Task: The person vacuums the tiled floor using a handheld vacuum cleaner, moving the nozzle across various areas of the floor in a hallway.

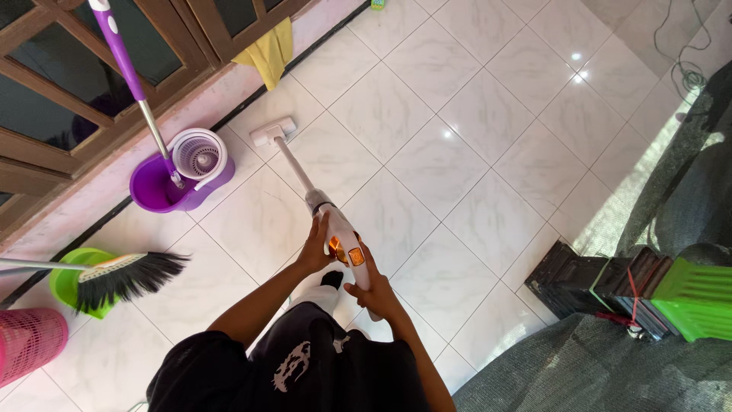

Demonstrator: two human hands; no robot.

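Note:
I hold a white stick vacuum cleaner [335, 221] over a white tiled floor. Its floor head [272, 131] rests on the tiles near the wall, and its thin tube slants back toward me. My left hand [316, 248] grips the vacuum's body from the left side. My right hand [372, 290] holds the handle end, just below an orange lit panel [355, 255]. My dark trousers and one sock-clad foot show below the hands.
A purple spin-mop bucket [181, 179] with its mop pole stands by the wall. A black-bristled broom [126, 276] lies over a green dustpan [72, 284]. A pink basket [29, 342] sits at lower left. Yellow cloth [268, 55] hangs off the window frame. Dark sofa and stacked black and green things at right.

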